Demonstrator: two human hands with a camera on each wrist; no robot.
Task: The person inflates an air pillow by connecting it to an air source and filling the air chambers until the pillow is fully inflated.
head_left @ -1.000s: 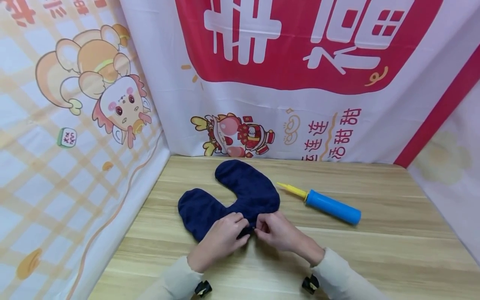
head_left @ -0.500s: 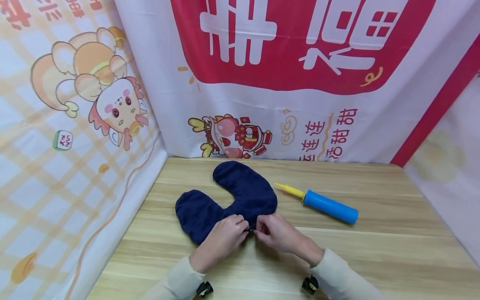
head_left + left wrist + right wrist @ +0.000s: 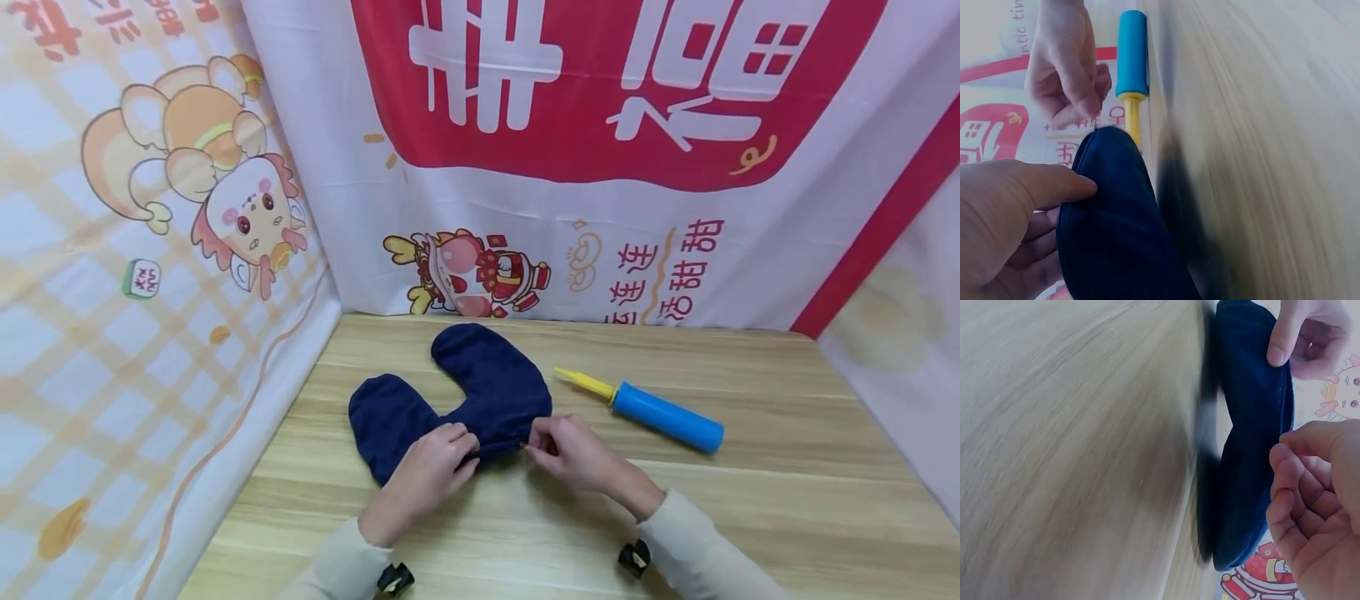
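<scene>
A navy U-shaped neck pillow (image 3: 498, 383) lies on the table, its curved side facing me. My left hand (image 3: 429, 473) pinches its near edge, thumb on one face and fingers behind, as the left wrist view shows. Farther right along that same edge, my right hand (image 3: 573, 454) pinches a small zipper pull (image 3: 1094, 124) between thumb and forefinger. A zipper line (image 3: 1282, 394) runs along the pillow's edge between the two hands. The fingertips of the right hand hide most of the pull.
A hand pump (image 3: 667, 417) with a blue barrel and a yellow nozzle lies to the right of the pillow. The wooden table (image 3: 780, 500) meets a printed cloth (image 3: 337, 192) at the back, and more cloth hangs on both sides.
My right hand has slid right along the pillow's edge with the zipper pull. The left hand has shifted a little left, so the gap between the hands is wider. The pump stays put.
</scene>
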